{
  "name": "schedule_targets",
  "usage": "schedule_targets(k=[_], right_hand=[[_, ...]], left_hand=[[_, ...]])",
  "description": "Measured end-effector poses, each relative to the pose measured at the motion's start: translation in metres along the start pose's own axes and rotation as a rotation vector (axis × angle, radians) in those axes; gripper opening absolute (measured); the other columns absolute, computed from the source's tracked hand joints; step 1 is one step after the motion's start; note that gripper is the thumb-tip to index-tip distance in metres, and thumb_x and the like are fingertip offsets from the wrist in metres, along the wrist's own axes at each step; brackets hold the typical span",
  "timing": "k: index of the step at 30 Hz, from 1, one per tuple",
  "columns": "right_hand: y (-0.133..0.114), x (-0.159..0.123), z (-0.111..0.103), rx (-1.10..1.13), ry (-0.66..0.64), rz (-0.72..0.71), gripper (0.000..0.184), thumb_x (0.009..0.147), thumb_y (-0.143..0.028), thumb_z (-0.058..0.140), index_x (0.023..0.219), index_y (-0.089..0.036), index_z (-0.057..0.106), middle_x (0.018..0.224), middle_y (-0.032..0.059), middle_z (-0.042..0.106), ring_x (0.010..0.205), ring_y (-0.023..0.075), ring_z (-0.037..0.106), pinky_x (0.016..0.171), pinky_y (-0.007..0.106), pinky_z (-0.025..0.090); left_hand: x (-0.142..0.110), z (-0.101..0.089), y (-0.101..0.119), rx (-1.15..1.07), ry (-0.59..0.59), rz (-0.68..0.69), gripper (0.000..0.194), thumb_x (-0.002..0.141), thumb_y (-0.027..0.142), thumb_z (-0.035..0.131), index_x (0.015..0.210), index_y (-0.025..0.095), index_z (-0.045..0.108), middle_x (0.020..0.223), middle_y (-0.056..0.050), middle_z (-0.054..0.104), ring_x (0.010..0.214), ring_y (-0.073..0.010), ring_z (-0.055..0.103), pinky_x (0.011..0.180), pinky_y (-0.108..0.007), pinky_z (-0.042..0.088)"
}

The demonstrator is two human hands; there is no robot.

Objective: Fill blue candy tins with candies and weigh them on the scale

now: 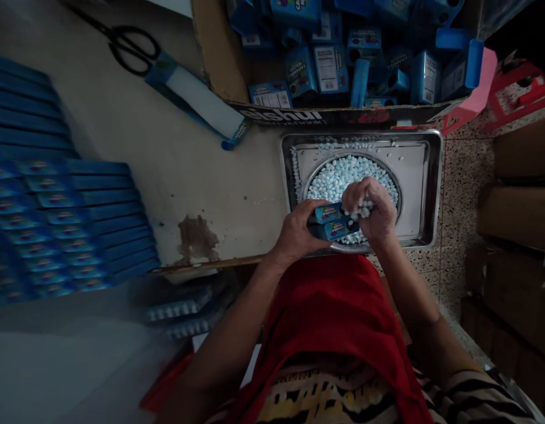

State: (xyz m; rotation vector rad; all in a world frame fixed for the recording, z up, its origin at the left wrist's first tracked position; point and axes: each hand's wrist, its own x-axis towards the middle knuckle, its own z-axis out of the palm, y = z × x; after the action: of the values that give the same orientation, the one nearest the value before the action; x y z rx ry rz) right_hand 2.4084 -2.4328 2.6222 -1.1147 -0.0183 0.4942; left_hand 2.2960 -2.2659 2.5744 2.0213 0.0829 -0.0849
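Note:
My left hand (297,231) grips two small blue candy boxes (336,228) side by side, tilted with their ends toward my right hand. In my closed right hand (378,209) is a handful of small pale blue and white candies (365,207), right against the boxes' ends. Beneath both hands, a round metal bowl (399,197) is full of the same candies. That bowl sits in a rectangular steel tray (418,188), where loose candies lie along the back and left sides. Part of the bowl is hidden by my hands.
Behind the tray stands a cardboard box (223,59) full of blue boxes (329,68). Black-handled scissors (133,50) and an opened blue carton (197,97) lie left of it. Stacked blue packs (108,218) occupy the far left. Brown cartons (515,212) stand at right.

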Motion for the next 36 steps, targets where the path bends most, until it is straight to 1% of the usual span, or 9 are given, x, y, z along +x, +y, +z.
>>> schedule_targets(k=[10, 14, 17, 21, 24, 27, 30, 34, 36], right_hand=[[0.007, -0.009, 0.005, -0.005, 0.173, -0.023, 0.041, 0.092, -0.057, 0.067, 0.071, -0.026, 0.051, 0.076, -0.0001, 0.053, 0.059, 0.0147, 0.045, 0.062, 0.035, 0.042], [0.003, -0.021, 0.008, 0.0, 0.158, -0.106, 0.038, 0.089, -0.054, 0.07, 0.069, -0.027, 0.052, 0.069, -0.0011, 0.048, 0.063, 0.0166, 0.048, 0.067, 0.036, 0.042], [0.002, -0.022, 0.01, -0.048, 0.185, -0.193, 0.043, 0.088, -0.053, 0.073, 0.062, -0.026, 0.049, 0.061, -0.0021, 0.04, 0.06, 0.0166, 0.04, 0.064, 0.036, 0.036], [-0.002, -0.02, 0.014, -0.089, 0.235, -0.243, 0.053, 0.094, -0.058, 0.067, 0.06, -0.027, 0.04, 0.059, -0.0027, 0.03, 0.058, 0.0173, 0.032, 0.06, 0.037, 0.033], [-0.008, -0.021, 0.02, -0.053, 0.173, -0.239, 0.057, 0.098, -0.06, 0.065, 0.061, -0.026, 0.038, 0.059, -0.0035, 0.027, 0.057, 0.0162, 0.032, 0.06, 0.036, 0.034], [-0.017, -0.019, 0.015, 0.075, 0.207, -0.154, 0.057, 0.101, -0.057, 0.067, 0.063, -0.026, 0.037, 0.06, -0.0048, 0.026, 0.055, 0.0146, 0.031, 0.058, 0.033, 0.038], [-0.025, -0.009, -0.006, 0.302, 0.432, 0.032, 0.047, 0.106, -0.044, 0.063, 0.069, -0.025, 0.043, 0.061, -0.006, 0.033, 0.053, 0.0122, 0.033, 0.053, 0.027, 0.041], [-0.024, 0.002, -0.039, 0.551, 0.805, 0.403, 0.033, 0.114, -0.021, 0.046, 0.083, -0.023, 0.056, 0.07, -0.0028, 0.057, 0.061, 0.009, 0.056, 0.055, 0.018, 0.052], [-0.022, 0.0, -0.048, 0.595, 0.858, 0.495, 0.031, 0.115, -0.018, 0.045, 0.088, -0.022, 0.059, 0.073, -0.0021, 0.062, 0.062, 0.0082, 0.059, 0.054, 0.016, 0.053]], left_hand=[[-0.003, -0.001, 0.002, 0.041, 0.037, -0.037, 0.077, 0.065, 0.025, 0.098, 0.136, 0.024, 0.069, 0.13, -0.007, 0.079, 0.115, -0.0306, 0.078, 0.106, -0.042, 0.062], [-0.004, 0.007, -0.004, 0.004, 0.104, -0.025, 0.077, 0.068, 0.025, 0.098, 0.138, 0.024, 0.067, 0.133, -0.008, 0.078, 0.12, -0.0308, 0.077, 0.106, -0.041, 0.062], [0.0, 0.017, -0.006, -0.018, 0.151, -0.003, 0.078, 0.068, 0.025, 0.098, 0.139, 0.024, 0.065, 0.135, -0.008, 0.078, 0.122, -0.0303, 0.077, 0.107, -0.041, 0.062], [0.012, 0.024, -0.004, -0.016, 0.168, 0.044, 0.082, 0.066, 0.019, 0.098, 0.14, 0.026, 0.063, 0.136, -0.007, 0.077, 0.124, -0.0299, 0.076, 0.108, -0.041, 0.062], [0.019, 0.024, -0.007, -0.004, 0.21, 0.07, 0.082, 0.066, 0.02, 0.099, 0.139, 0.027, 0.064, 0.138, -0.008, 0.074, 0.128, -0.0305, 0.073, 0.11, -0.044, 0.061], [0.019, 0.021, -0.019, -0.072, 0.242, 0.119, 0.078, 0.068, 0.03, 0.1, 0.138, 0.027, 0.066, 0.139, -0.01, 0.07, 0.13, -0.0309, 0.071, 0.112, -0.047, 0.06], [0.017, 0.022, -0.035, -0.247, 0.215, 0.2, 0.078, 0.075, 0.046, 0.1, 0.141, 0.027, 0.064, 0.137, -0.011, 0.07, 0.131, -0.0314, 0.071, 0.113, -0.049, 0.06], [0.019, 0.035, -0.042, -0.404, 0.114, 0.223, 0.082, 0.074, 0.062, 0.1, 0.14, 0.029, 0.063, 0.137, -0.012, 0.072, 0.13, -0.0336, 0.073, 0.11, -0.052, 0.062], [0.018, 0.043, -0.039, -0.461, 0.08, 0.166, 0.084, 0.074, 0.065, 0.1, 0.14, 0.03, 0.062, 0.139, -0.013, 0.072, 0.13, -0.034, 0.074, 0.108, -0.052, 0.064]])
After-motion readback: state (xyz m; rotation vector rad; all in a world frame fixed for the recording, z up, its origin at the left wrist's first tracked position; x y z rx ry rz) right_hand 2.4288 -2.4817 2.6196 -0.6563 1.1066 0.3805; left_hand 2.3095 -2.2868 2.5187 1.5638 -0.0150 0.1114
